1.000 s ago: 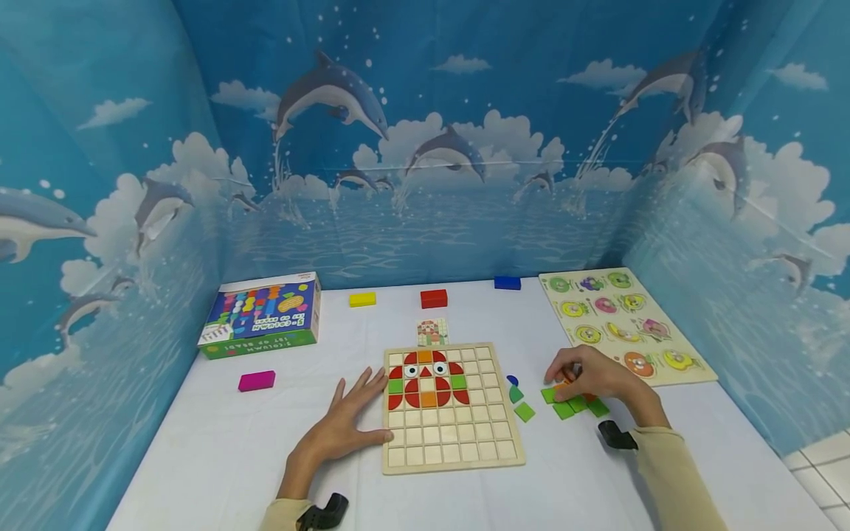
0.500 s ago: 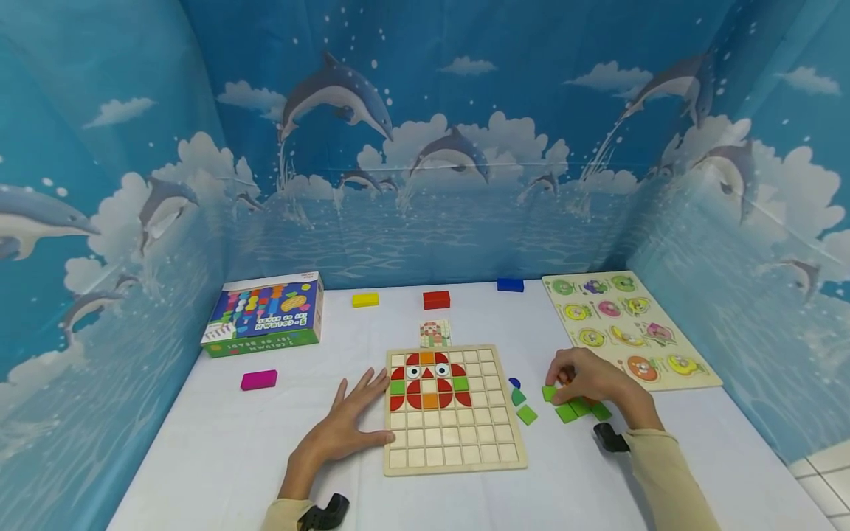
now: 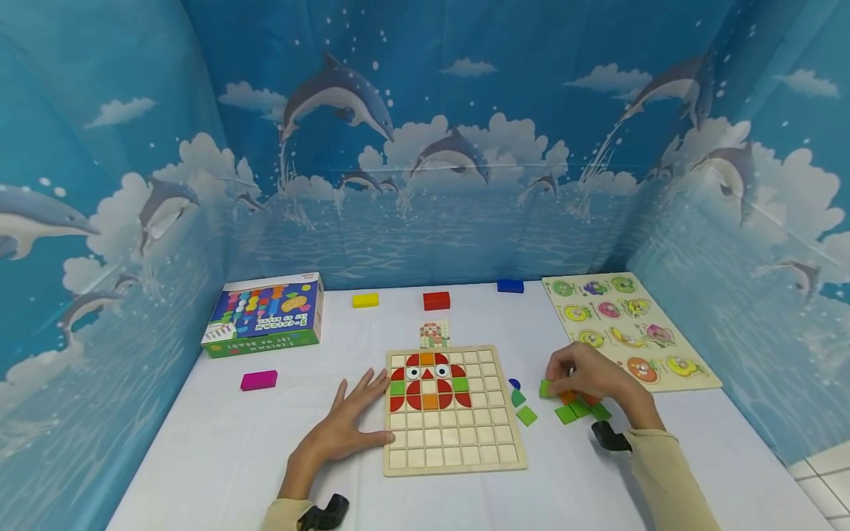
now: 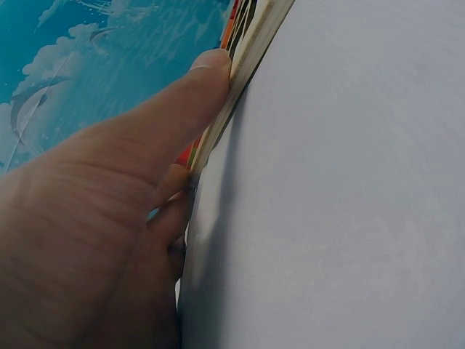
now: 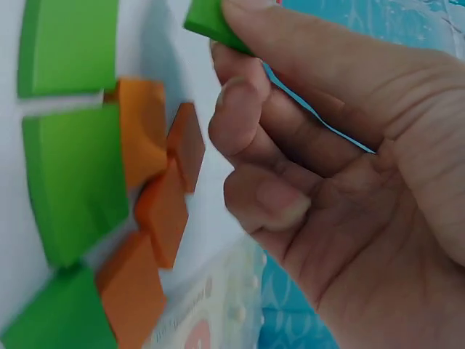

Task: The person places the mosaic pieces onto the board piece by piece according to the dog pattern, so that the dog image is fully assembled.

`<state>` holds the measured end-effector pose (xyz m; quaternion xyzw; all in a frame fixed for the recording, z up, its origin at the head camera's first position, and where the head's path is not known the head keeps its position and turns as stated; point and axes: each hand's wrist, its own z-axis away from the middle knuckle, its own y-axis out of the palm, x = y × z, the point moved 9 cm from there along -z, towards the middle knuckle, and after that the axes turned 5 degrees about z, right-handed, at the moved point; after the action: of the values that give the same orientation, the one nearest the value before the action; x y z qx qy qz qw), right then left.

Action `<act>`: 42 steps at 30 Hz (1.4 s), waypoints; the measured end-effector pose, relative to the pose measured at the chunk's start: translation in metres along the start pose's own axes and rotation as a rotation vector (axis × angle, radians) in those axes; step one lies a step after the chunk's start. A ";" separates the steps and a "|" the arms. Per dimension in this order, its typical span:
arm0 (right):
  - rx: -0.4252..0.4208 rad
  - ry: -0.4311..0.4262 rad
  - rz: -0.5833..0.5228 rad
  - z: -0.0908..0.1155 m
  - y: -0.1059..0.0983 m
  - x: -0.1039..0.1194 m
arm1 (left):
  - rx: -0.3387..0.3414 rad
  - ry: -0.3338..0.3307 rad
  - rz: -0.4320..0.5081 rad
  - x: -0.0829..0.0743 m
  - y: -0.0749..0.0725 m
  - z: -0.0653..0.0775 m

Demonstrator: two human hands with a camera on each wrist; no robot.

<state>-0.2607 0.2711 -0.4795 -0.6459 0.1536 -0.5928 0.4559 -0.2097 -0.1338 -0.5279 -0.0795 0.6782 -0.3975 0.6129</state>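
A wooden grid board point(image 3: 451, 436) lies mid-table, its upper left cells filled with red, orange, green and white tiles and two eye pieces. My left hand point(image 3: 345, 426) rests at the board's left edge, thumb and fingers spread and touching the rim; the left wrist view shows the thumb point(image 4: 182, 102) on that edge. To the right of the board, my right hand point(image 3: 591, 372) pinches a green square tile point(image 5: 211, 20) between thumb and fingers, just off the table. Below it lie several green tiles point(image 5: 76, 174) and orange tiles point(image 5: 163, 211).
A small pattern card point(image 3: 434, 333) lies behind the board. Right of the board are a loose green tile point(image 3: 527, 415) and a blue piece point(image 3: 514, 383). Around stand a bead-set box point(image 3: 262, 313), a fruit puzzle board point(image 3: 617, 310), and magenta point(image 3: 259, 380), yellow point(image 3: 365, 300), red point(image 3: 436, 300) and blue point(image 3: 510, 285) blocks.
The right hand has picked a green tile up from the pile and shifted it slightly left, uncovering orange tiles. The left hand stays on the board's edge.
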 end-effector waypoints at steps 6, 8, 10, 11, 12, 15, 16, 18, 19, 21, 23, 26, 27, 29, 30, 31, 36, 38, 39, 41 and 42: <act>-0.029 -0.122 -0.072 -0.004 0.000 0.023 | 0.000 0.005 0.003 -0.001 0.000 0.000; -0.032 -0.158 -0.110 -0.007 0.003 0.033 | 0.000 0.010 0.000 -0.001 -0.001 0.000; -0.033 -0.189 -0.150 -0.010 0.008 0.042 | 0.001 0.010 -0.002 -0.001 0.000 0.000; -0.033 -0.197 -0.175 -0.012 0.011 0.046 | 0.001 0.008 -0.001 -0.001 0.000 0.000; -0.031 -0.201 -0.196 -0.014 0.014 0.051 | 0.001 0.006 0.001 -0.001 0.000 0.000; -0.029 -0.225 -0.241 -0.022 0.025 0.066 | -0.004 0.002 0.002 -0.001 -0.001 0.000; -0.029 -0.230 -0.246 -0.024 0.030 0.072 | -0.006 0.003 0.002 -0.001 -0.002 0.000; -0.030 -0.241 -0.247 -0.027 0.038 0.084 | -0.010 0.003 0.003 -0.001 -0.002 0.000; -0.033 -0.253 -0.244 -0.029 0.042 0.090 | -0.011 0.002 0.005 -0.001 -0.002 0.000; -0.030 -0.257 -0.244 -0.030 0.051 0.101 | -0.011 0.000 0.008 -0.001 -0.002 0.000; -0.025 -0.257 -0.243 -0.031 0.062 0.109 | -0.010 -0.003 0.013 -0.001 -0.002 0.001; -0.013 -0.278 -0.231 -0.034 0.076 0.120 | -0.010 -0.004 0.016 -0.002 -0.002 0.001; -0.014 -0.293 -0.223 -0.035 0.079 0.124 | -0.009 -0.004 0.015 -0.002 -0.002 0.001; -0.024 -0.321 -0.192 -0.036 0.084 0.130 | -0.008 -0.004 0.014 -0.003 -0.002 0.001; -0.030 -0.340 -0.182 -0.037 0.086 0.134 | -0.007 -0.005 0.012 -0.003 -0.002 0.001; -0.035 -0.351 -0.173 -0.037 0.088 0.137 | -0.005 -0.007 0.010 -0.003 -0.002 0.001; -0.034 -0.404 -0.141 -0.040 0.099 0.153 | -0.005 -0.013 0.010 -0.002 -0.002 0.000; -0.025 -0.414 -0.132 -0.043 0.105 0.159 | -0.004 -0.015 0.010 -0.001 -0.001 0.000; -0.024 -0.419 -0.126 -0.044 0.107 0.161 | -0.002 -0.017 0.007 -0.001 -0.001 0.000; -0.022 -0.409 -0.111 -0.046 0.111 0.164 | 0.003 -0.021 0.000 0.000 0.000 0.000; -0.024 -0.403 -0.101 -0.047 0.113 0.165 | 0.003 -0.021 -0.002 0.000 0.000 0.001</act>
<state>-0.2229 0.0694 -0.4689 -0.7637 0.0337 -0.4716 0.4396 -0.2092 -0.1340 -0.5278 -0.0834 0.6710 -0.3981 0.6199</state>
